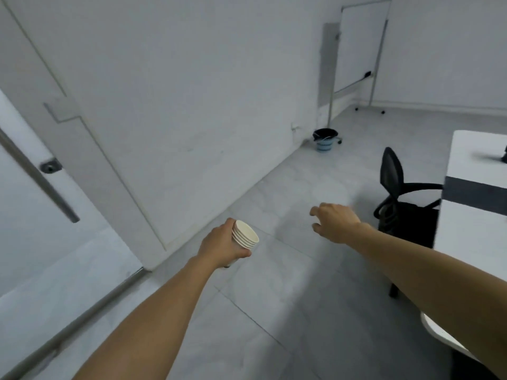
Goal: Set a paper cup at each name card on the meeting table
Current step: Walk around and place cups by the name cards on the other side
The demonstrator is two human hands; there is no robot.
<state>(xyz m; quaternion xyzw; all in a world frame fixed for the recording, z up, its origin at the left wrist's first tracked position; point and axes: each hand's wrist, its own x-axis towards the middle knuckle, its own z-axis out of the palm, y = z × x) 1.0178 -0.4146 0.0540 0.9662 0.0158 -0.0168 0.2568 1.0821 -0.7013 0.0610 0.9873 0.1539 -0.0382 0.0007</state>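
White paper cups [245, 235] sit nested in a stack, gripped by the left hand [222, 244] above the floor [274, 311] — well apart from the counter [472, 165] at the right. The right hand [333, 222] hangs loose, fingers half curled, holding nothing — near a black chair [395, 174].

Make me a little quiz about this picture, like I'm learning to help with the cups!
1. True or false: the right hand holds the cups.
2. What stands on the floor by the far wall? A) a bucket B) a ladder C) a bicycle
3. Fill in: the black chair stands beside the white ____.

Key: 1. False: the left hand grips them, and the right hand holds nothing. 2. A. 3. table.
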